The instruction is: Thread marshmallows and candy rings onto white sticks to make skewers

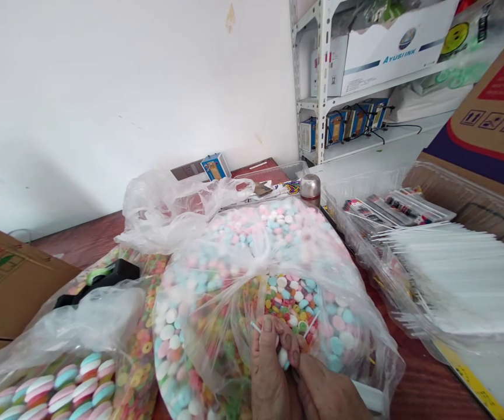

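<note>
Low in the middle, my left hand is closed, with a thin white stick poking out past the thumb. My right hand meets it, fingers pinched around a small pale candy between the two hands. A second white stick rises beside the right fingers; which hand grips it is hard to tell. Both hands are over the opened mouth of a large clear plastic bag of pastel candies. Multicoloured ring and round candies show inside, just beyond my fingertips.
At right, a clear plastic tray holds a heap of white sticks. On the left lie a bag of striped twisted candies, a black tape dispenser and a cardboard box. A metal-capped container and white shelf stand behind.
</note>
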A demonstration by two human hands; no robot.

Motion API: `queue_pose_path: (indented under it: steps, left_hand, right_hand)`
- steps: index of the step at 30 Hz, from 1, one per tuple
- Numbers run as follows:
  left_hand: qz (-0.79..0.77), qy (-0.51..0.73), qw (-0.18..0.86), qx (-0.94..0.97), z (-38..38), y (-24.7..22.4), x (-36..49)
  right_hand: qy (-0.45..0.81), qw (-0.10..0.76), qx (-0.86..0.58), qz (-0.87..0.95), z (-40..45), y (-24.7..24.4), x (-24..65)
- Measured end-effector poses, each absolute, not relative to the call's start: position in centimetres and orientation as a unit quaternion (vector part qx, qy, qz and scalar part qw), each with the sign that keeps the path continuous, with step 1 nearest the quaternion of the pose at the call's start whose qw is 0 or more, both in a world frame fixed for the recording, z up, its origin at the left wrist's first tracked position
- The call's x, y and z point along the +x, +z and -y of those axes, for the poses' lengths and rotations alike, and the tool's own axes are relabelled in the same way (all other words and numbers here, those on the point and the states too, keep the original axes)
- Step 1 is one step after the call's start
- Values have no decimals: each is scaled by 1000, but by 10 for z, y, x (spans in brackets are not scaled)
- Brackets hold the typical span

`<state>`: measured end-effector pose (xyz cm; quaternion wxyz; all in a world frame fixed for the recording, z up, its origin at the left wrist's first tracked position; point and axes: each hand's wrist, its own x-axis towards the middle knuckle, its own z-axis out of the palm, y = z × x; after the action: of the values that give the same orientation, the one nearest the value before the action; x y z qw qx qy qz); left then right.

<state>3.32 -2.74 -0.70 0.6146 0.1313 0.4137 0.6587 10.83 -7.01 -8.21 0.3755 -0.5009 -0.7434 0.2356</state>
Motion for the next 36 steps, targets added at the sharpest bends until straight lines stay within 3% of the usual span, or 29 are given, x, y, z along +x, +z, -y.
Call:
queue_pose_path:
  steps: [4, 7, 11, 13, 16, 22, 26, 30, 36]
  left_hand:
    - [-443, 668, 580, 148, 25, -14, 27]
    - [-467, 656, 559, 196, 24, -25, 15]
    - [-574, 467, 462, 488, 33, -38, -5]
    - [-551, 344, 363, 668, 42, -42, -15]
    - [-498, 259, 231, 794, 58, -47, -31]
    - [-530, 272, 128, 793, 73, -45, -51]
    - [-552, 262, 53, 790, 51, -38, -41]
    - [-593, 208, -27, 777, 23, -37, -28]
    - [-605, 243, 0, 758, 14, -35, -26]
  right_hand:
    - [243, 358, -486, 759, 51, -59, 110]
    - [278, 297, -525, 747, 25, -40, 125]
    - [249, 178, -622, 721, 4, -40, 154]
    - [252, 155, -634, 715, 8, -51, 167]
    - [247, 127, -650, 707, 28, -72, 184]
    - [173, 148, -594, 772, 53, -92, 191]
    - [115, 142, -558, 809, 49, -88, 185]
    - [105, 190, -539, 814, 49, -76, 189]
    - [80, 263, -515, 812, 55, -59, 195]
